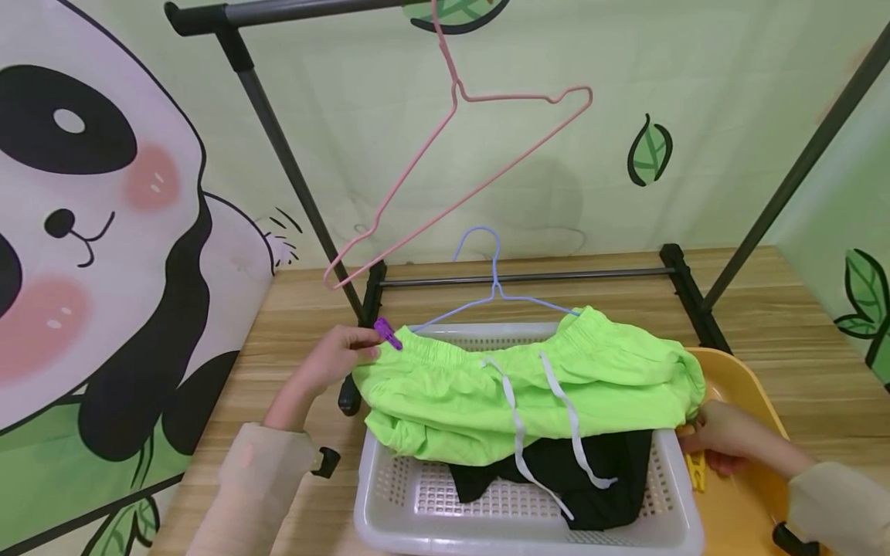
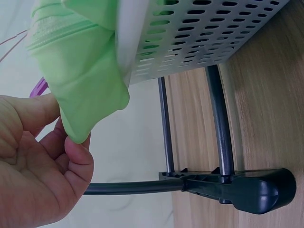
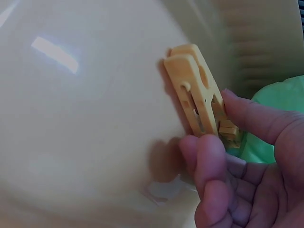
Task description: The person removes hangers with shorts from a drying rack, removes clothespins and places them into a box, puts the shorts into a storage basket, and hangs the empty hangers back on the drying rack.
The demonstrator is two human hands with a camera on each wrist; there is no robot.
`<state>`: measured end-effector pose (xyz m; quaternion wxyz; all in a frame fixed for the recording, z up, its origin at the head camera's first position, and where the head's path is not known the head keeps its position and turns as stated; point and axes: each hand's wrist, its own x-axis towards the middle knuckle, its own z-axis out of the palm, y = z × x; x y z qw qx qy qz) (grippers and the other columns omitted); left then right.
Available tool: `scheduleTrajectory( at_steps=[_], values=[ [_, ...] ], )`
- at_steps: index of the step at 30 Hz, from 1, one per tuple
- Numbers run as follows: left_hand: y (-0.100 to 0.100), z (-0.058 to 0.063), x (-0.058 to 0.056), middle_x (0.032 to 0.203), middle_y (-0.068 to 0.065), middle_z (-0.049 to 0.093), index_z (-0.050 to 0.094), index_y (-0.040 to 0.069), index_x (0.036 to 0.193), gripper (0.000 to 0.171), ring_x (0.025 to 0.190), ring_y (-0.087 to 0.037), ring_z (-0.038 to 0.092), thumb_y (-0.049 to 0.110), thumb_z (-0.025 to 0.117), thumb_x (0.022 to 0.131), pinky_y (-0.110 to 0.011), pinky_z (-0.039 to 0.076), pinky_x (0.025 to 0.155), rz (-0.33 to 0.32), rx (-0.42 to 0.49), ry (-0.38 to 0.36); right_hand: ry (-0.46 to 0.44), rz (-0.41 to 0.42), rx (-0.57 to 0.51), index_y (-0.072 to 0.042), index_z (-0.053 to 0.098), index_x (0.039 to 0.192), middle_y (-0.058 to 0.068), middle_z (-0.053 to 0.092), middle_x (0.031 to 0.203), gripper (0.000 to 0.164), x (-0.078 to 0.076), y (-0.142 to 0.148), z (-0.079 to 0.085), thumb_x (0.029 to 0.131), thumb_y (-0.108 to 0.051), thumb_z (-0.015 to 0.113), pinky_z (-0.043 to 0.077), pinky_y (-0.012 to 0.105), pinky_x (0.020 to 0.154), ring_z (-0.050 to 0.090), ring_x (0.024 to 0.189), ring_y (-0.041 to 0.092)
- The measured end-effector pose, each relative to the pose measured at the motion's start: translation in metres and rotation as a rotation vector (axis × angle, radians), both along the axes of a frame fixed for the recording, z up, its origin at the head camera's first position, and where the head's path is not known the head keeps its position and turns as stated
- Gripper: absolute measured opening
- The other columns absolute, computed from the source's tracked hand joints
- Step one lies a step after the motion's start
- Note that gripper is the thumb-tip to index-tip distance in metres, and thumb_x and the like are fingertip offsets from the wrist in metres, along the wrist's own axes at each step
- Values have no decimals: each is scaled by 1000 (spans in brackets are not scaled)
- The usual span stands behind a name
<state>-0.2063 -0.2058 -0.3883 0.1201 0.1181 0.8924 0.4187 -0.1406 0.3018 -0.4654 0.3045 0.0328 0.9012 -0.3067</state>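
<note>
Bright green shorts (image 1: 445, 394) with white drawstrings lie across a white perforated basket (image 1: 361, 502), over a black garment (image 1: 605, 479). A blue hanger (image 1: 495, 270) rises behind their waistband. At the waistband's left end sits a purple clothespin (image 1: 388, 333). My left hand (image 1: 337, 359) pinches the shorts' left corner beside that clip, the green fabric (image 2: 78, 90) between thumb and fingers. Inside the yellow basin (image 1: 754, 409), my right hand (image 1: 726, 436) holds a yellow clothespin (image 3: 192, 90) between thumb and fingertips. Another yellow clip (image 3: 230, 133) shows behind it, partly hidden.
A black rack with side posts (image 1: 292, 177) and a lower bar (image 1: 535, 276) stands behind the basket on the wooden table (image 1: 229, 479). From its top bar (image 1: 313, 9) hangs a pink hanger (image 1: 459, 202). A panda-printed backdrop (image 1: 139, 93) covers the wall.
</note>
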Motion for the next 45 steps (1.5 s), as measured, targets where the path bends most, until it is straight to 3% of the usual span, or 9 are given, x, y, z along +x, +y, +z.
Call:
scheduleTrajectory(
  at_steps=[10,16,20,28,37,45],
  values=[
    [-1,-1,1,98,-22,61,57,-8,109,26,81,-18,53,2,51,86,-25,44,69,5,-5,-1,-12,9,-9,-6,51,58,-4,43,43,34,0,1,6,70,-31,71,41,21,39,45,35,7],
    [-2,-1,2,102,-23,60,56,-8,111,28,86,-22,55,2,51,86,-25,45,71,12,-22,-10,8,115,-58,-11,47,49,-7,42,40,41,-4,8,16,74,-37,67,35,17,37,42,34,4],
    [-2,-1,2,106,-24,59,56,-8,112,28,90,-23,55,2,51,86,-27,46,73,11,-25,-9,4,162,-118,-7,51,52,-5,47,42,38,-7,13,23,79,-32,64,35,17,37,44,36,4],
    [-2,-1,2,104,-23,60,56,-8,111,28,88,-22,55,2,51,86,-26,46,72,1,-25,2,30,170,-179,4,55,64,-2,49,50,32,-15,19,48,81,-23,60,36,17,39,44,41,6],
    [-2,0,2,98,-21,61,57,-8,110,27,82,-19,54,3,52,86,-24,44,68,-9,-18,14,-22,176,-233,2,54,73,1,52,57,31,-27,18,76,86,-25,55,38,17,42,44,45,6],
    [-1,1,1,94,-20,61,57,-8,109,27,79,-18,53,4,52,86,-25,43,67,-7,-17,13,-37,223,-302,10,52,78,2,56,62,34,-37,12,94,88,-23,52,41,20,44,48,48,6]
  ],
)
